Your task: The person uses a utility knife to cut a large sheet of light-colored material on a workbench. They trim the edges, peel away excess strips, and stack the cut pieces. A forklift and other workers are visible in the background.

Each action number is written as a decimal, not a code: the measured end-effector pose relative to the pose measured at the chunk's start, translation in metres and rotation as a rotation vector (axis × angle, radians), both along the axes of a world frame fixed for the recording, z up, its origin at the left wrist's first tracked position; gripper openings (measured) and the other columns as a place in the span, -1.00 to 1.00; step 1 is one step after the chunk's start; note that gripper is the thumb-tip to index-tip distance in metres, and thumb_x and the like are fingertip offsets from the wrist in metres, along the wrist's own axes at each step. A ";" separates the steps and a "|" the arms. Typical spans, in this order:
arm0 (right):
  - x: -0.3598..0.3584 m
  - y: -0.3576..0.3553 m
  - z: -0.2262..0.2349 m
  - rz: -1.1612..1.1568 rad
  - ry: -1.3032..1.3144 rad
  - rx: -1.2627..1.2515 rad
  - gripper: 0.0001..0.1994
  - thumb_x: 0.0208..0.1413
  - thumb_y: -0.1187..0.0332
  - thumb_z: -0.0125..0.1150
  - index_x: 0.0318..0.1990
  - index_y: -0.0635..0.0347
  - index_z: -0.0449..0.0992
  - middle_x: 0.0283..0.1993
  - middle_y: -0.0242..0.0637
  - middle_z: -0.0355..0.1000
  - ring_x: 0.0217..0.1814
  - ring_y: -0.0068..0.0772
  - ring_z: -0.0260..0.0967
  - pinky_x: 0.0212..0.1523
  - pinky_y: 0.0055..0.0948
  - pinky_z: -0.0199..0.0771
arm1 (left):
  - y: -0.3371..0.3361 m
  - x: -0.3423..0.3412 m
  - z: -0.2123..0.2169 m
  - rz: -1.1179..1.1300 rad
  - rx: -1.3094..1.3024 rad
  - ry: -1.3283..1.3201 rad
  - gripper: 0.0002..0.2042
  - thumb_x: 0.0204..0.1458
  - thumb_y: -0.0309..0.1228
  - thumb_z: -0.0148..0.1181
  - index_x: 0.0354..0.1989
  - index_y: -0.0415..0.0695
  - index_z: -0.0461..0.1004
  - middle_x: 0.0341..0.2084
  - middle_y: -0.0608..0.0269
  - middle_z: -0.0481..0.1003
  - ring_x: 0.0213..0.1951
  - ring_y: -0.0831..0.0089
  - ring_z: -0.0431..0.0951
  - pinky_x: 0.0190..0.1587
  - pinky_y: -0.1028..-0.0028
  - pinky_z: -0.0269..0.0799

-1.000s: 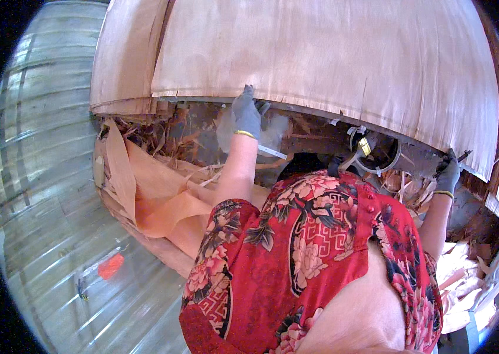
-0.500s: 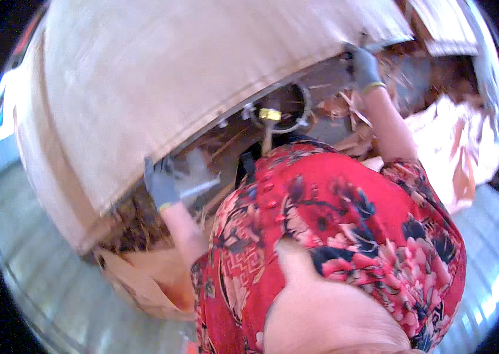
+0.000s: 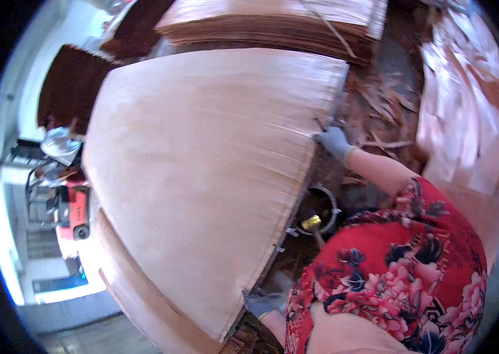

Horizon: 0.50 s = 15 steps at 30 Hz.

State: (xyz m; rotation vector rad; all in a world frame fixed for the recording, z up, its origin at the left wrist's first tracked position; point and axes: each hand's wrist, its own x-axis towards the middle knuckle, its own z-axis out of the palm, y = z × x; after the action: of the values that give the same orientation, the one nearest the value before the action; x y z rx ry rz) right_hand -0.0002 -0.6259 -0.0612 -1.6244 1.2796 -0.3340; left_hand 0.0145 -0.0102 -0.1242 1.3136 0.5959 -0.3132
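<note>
Right hand: we have the grey-gloved right hand (image 3: 335,143) at the upper part of the near edge, fingers bent in against the wood; a thin dark piece (image 3: 320,124) shows by the fingertips. Whether we pinch the edge, we cannot tell.
Left hand: our grey-gloved left hand (image 3: 259,303) is at the lower end of the same edge, one fingertip on the rim of the wood. The rest is dim and blurred, so we cannot tell how firmly it is closed.
Sheet: between and beyond our hands, the large pale wood veneer sheet (image 3: 202,171) spreads flat across the middle of the view, faint creases running over its upper right part.
Bucket: just beside the near edge, between our two hands, we see a round, light-rimmed bucket (image 3: 336,213) with a dark inside.
Brush: a brush with a yellow band (image 3: 311,222) sits across the bucket's opening, its handle toward us.
Shirt: our red floral shirt (image 3: 408,248) comes close to the bucket.
Scraps: torn brown wood scraps (image 3: 386,106) lie beyond our right hand, with a heap of pale, rumpled veneer (image 3: 461,130) farther right.
Stack: past the sheet's far end stands a thick stack of brown-edged sheets (image 3: 273,30).
Far left: a person in a pale top (image 3: 61,146) is near a red vehicle (image 3: 77,212).
</note>
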 end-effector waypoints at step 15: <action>-0.004 0.003 -0.013 0.036 -0.007 -0.075 -0.56 -0.25 0.07 0.21 -0.46 0.39 0.49 -0.43 0.06 0.44 -0.34 0.00 0.42 -0.33 -0.27 0.38 | -0.044 -0.009 0.035 0.341 0.004 0.073 -0.73 0.02 -0.20 0.03 -0.24 -0.15 0.39 -0.32 0.13 0.44 -0.37 0.35 0.45 -0.48 0.48 0.39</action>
State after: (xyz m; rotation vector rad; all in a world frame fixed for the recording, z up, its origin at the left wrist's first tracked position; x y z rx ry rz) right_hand -0.0046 -0.6231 -0.0742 -1.7063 1.2444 -0.3689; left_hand 0.0054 -0.0537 -0.0890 1.1837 0.8688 -0.0799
